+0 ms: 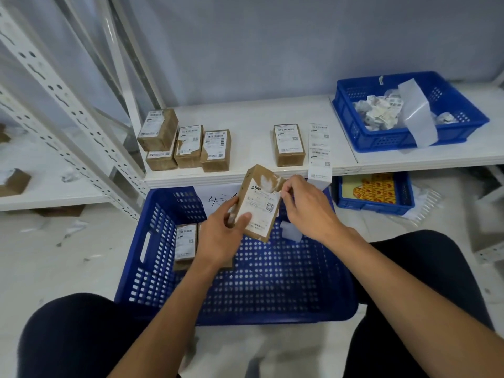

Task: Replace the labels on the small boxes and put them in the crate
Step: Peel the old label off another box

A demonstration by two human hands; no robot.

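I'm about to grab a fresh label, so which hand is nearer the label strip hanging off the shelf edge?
Right. The right hand, pinching the old label, sits just below the label strip; the left hand grips the small box farther left.

shelf (253, 115) | small boxes (289, 144) | label strip (319, 151) | blue bin (387, 139)
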